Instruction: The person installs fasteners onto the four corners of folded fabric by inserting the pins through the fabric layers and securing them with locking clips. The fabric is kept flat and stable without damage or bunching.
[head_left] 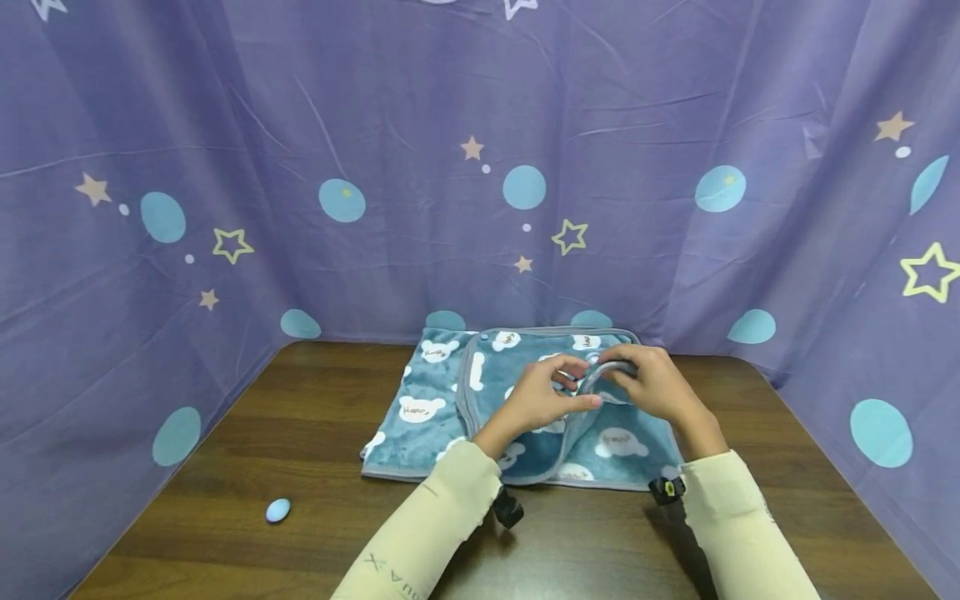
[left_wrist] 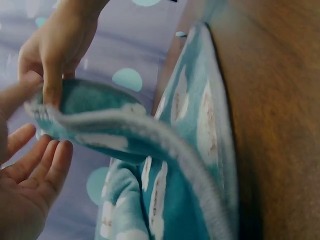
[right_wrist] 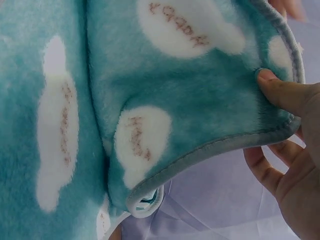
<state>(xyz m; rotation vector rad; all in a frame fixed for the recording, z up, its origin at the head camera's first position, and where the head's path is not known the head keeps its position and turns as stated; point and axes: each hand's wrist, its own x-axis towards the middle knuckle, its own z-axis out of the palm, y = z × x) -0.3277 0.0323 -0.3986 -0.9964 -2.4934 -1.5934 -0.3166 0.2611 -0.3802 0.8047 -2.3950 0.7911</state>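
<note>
At far left, an oval (head_left: 278, 510) is seen lying on the wooden surface (head_left: 225, 467), well apart from the blanket (head_left: 487, 404). The latter (teal, grey-edged, white shapes printed) is laid mid-surface, partly folded over. The left grip (head_left: 543, 392) is held wide beside the raised edge; contact cannot be told. That edge is pinched by the right grip (head_left: 656, 387).
</note>
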